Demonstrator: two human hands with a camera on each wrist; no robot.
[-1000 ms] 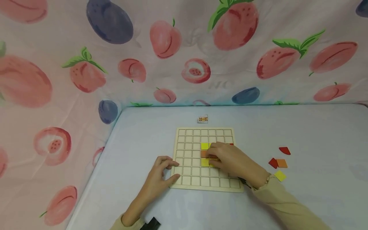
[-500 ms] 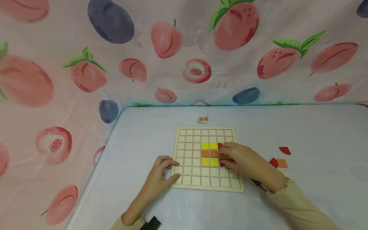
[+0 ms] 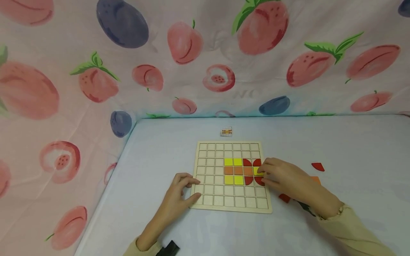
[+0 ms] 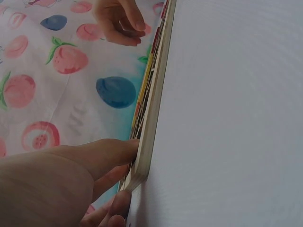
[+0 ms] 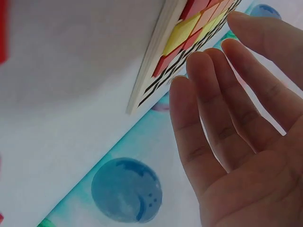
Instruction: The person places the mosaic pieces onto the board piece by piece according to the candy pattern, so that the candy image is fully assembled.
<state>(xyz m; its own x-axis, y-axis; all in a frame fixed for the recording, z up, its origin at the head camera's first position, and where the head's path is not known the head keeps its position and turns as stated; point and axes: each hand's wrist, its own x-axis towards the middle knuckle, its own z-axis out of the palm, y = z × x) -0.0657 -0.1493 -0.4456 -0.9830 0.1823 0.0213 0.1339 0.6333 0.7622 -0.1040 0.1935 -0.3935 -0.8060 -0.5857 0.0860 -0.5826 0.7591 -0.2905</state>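
A pale wooden grid board (image 3: 208, 201) lies on the white table. Yellow squares (image 3: 238, 162) and orange squares (image 3: 229, 171) fill cells right of its middle, with red rounded pieces (image 3: 248, 180) beside them. At the right edge, my right hand (image 3: 285, 176) hovers or rests with fingertips by a yellow tile (image 3: 257, 171); contact is unclear. Its fingers (image 5: 203, 80) look extended in the right wrist view, holding nothing visible. My left hand (image 3: 179, 193) rests thumb and fingertips on the board's left edge, also seen near a board corner (image 4: 140, 172) in the left wrist view.
A small patterned card (image 3: 226, 132) lies behind the board. To the right are a red piece (image 3: 317, 166), a partly covered orange square (image 3: 316, 179) and another red piece (image 3: 284, 198) beneath my right wrist. A fruit-print cloth (image 3: 246, 78) stands behind the table.
My right hand has shifted right across the board to its right edge, uncovering the orange row, red pieces and a yellow tile. My left hand has stayed in place.
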